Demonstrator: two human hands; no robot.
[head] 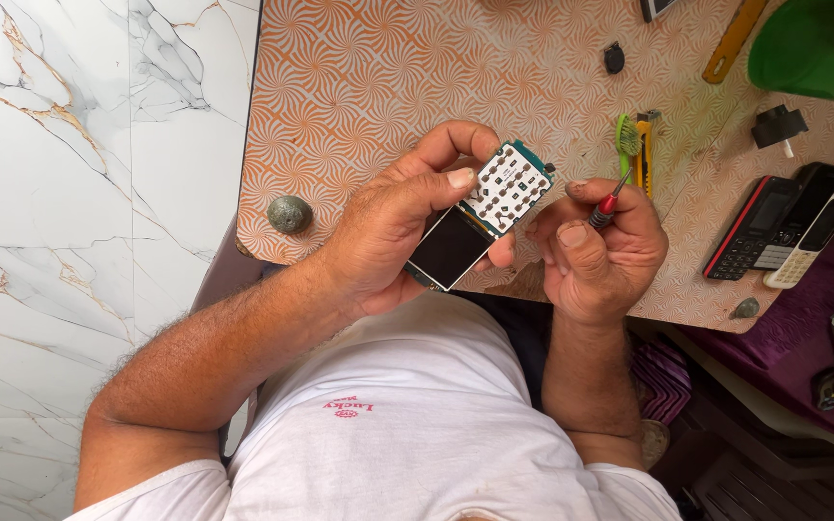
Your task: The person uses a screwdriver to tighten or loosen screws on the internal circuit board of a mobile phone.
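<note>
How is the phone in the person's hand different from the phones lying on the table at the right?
The phone board in the left hand is stripped: bare keypad contacts and a dark screen, no casing. The black-and-red phone on the table keeps its casing and keys. The board is held up and tilted; the cased phone lies flat, untouched. Both are small keypad phones with dark screens. The right hand holds a screwdriver.

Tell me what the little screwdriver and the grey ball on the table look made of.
Screwdriver: thin dark shaft, probably metal, with a glossy red grip, likely plastic. Grey ball: dull, speckled and rough-looking, so stone seems likely, though clay or putty cannot be ruled out.
</note>
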